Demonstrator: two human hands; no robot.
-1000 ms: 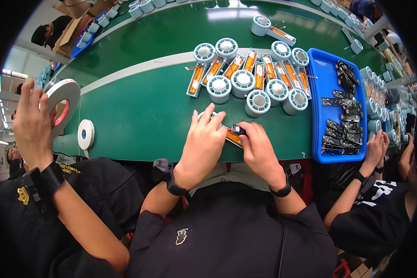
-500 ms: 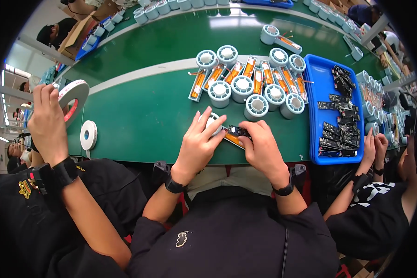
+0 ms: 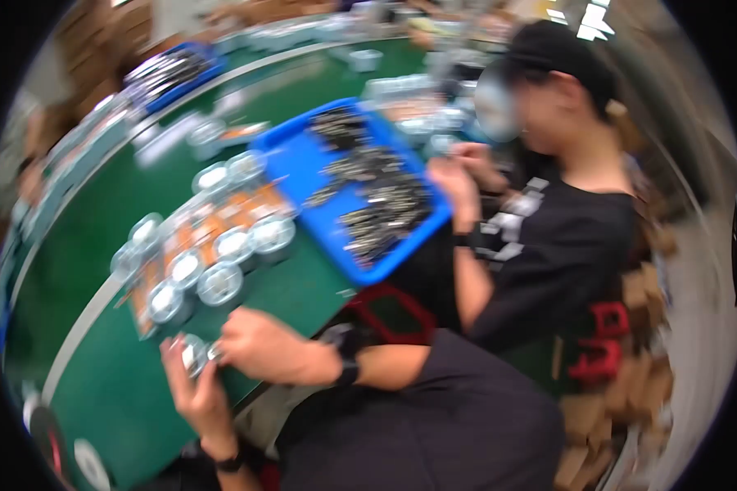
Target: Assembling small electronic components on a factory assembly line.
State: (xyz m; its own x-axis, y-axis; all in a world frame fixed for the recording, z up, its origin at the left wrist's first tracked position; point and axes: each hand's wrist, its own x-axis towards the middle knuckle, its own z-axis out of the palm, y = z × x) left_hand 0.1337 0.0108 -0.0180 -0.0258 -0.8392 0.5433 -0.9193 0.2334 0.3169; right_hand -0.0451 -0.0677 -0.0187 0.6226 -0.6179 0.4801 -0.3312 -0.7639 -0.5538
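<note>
The view is smeared by motion. A light-blue unit with a round head (image 3: 192, 357) is held over the near edge of the green table (image 3: 106, 409). My left hand (image 3: 198, 403) grips its head, thumb on one side and fingers on the other. My right hand (image 3: 258, 345) is closed right beside it, fingertips at the unit's handle side; what they pinch is hidden and blurred. Just beyond my hands stands a group of similar light-blue units (image 3: 219, 283), with orange battery packs (image 3: 225, 214) in their handles.
A blue tray (image 3: 336, 247) holding black circuit boards (image 3: 385, 196) lies right of the units. At my right sits a person in a black shirt (image 3: 565, 254), hands raised near the tray. Tape rolls (image 3: 90, 465) appear at the lower left, and another blue tray (image 3: 180, 94) farther off.
The whole view has swung to the right, bringing the neighbour and tray toward the middle. The black circuit board at my right fingertips is no longer discernible. My left hand still holds the unit.
</note>
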